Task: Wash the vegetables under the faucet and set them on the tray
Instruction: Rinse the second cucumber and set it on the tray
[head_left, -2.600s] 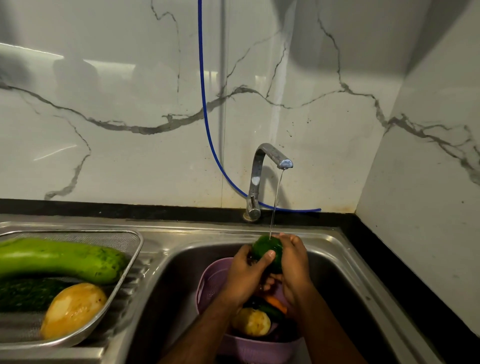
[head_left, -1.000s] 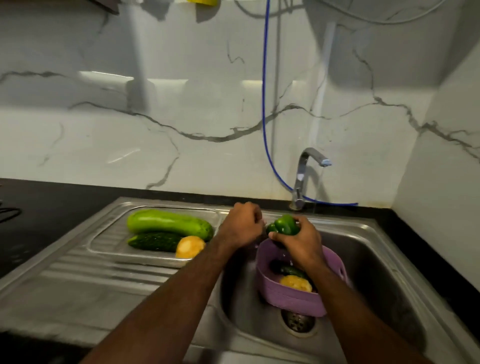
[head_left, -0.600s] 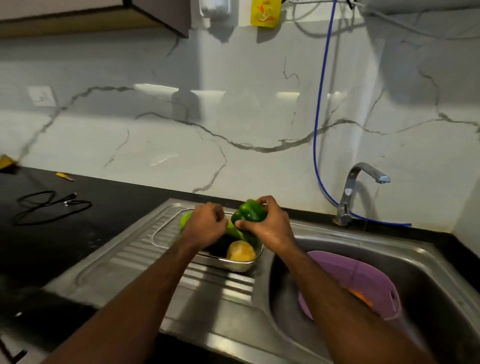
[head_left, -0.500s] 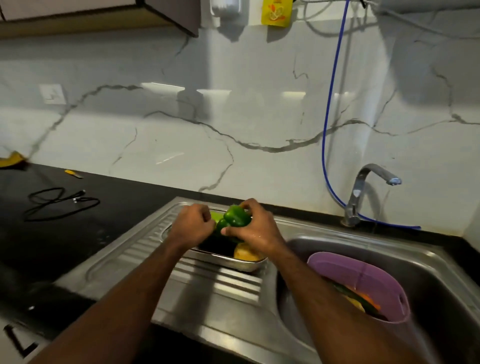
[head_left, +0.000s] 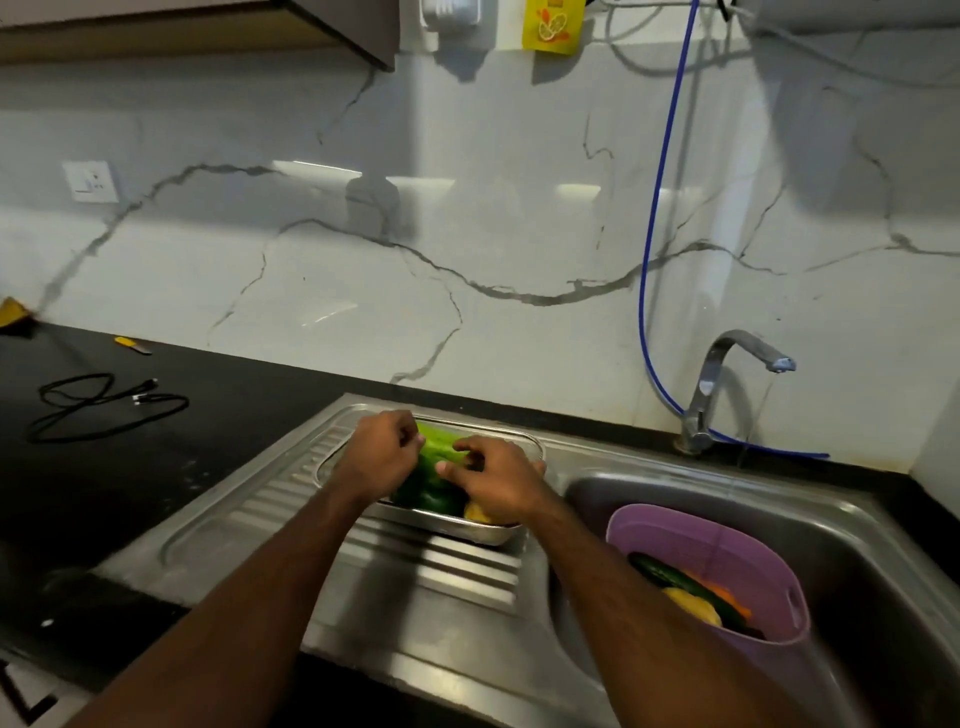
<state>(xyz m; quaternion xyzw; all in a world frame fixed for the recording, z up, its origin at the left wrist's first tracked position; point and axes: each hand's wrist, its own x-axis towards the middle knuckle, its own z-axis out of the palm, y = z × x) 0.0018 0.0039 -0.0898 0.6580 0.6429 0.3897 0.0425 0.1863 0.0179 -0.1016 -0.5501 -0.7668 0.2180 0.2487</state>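
Sink (head_left: 857, 525) and its ribbed drainboard (head_left: 249, 519) fill the near half of the view, dark countertop (head_left: 104, 467) to the left, marble wall beyond; the view has swung left since the rinse, when the green bell pepper sat under the faucet (head_left: 727, 379) in both hands; now both forearms reach over the steel tray (head_left: 452, 530) on the drainboard, left of the basin. The purple tub (head_left: 727, 561) stands in the basin, well apart from the hands, with a dark green vegetable, something orange and a yellow one inside, apparently unwashed. On the tray a pale green gourd (head_left: 434, 441) lies at the far side, a yellow vegetable (head_left: 475, 512) at the near right corner, and the bell pepper (head_left: 431, 493), held above the tray half a second ago, is down among them; whether it bears its own weight I cannot tell. The right hand (head_left: 498, 480) spreads over it with fingers loosely bent, touching or just leaving it; a firm grip does not show. The left hand (head_left: 382, 457) is curled into a loose fist beside the gourd, holding nothing I can make out. A thin stream seems to run from the spout. So the pepper's turn looks about finished, and the tub's remaining vegetables come next.
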